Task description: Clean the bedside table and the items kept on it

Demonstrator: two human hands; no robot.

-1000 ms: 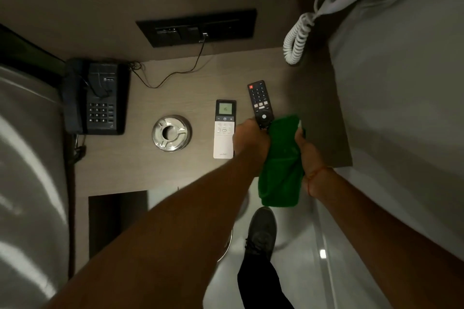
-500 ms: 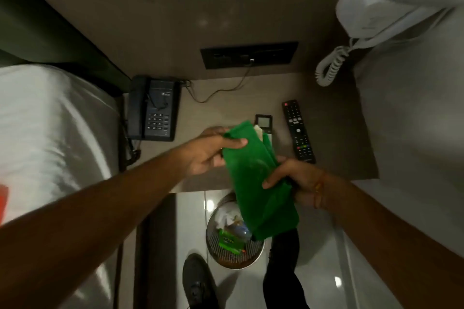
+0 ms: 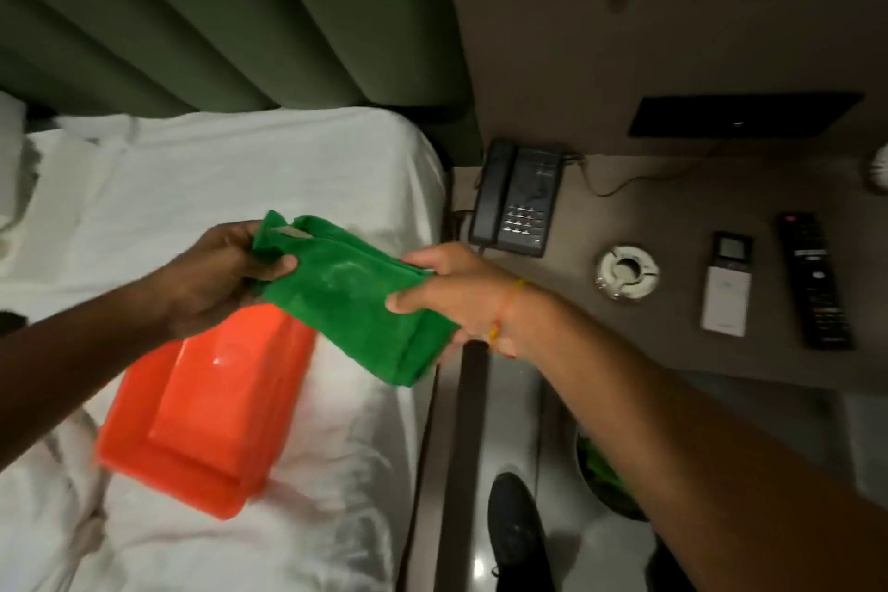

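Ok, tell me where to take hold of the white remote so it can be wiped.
Take the white remote by its two long edges near the middle, coming from above. It lies flat, screen end toward the wall, with open gaps to the ashtray and black remote for fingers on both sides.

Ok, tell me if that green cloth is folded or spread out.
Folded. The green cloth shows stacked layers along its upper edge, held as a thick pad between the left hand and right hand above the bed.
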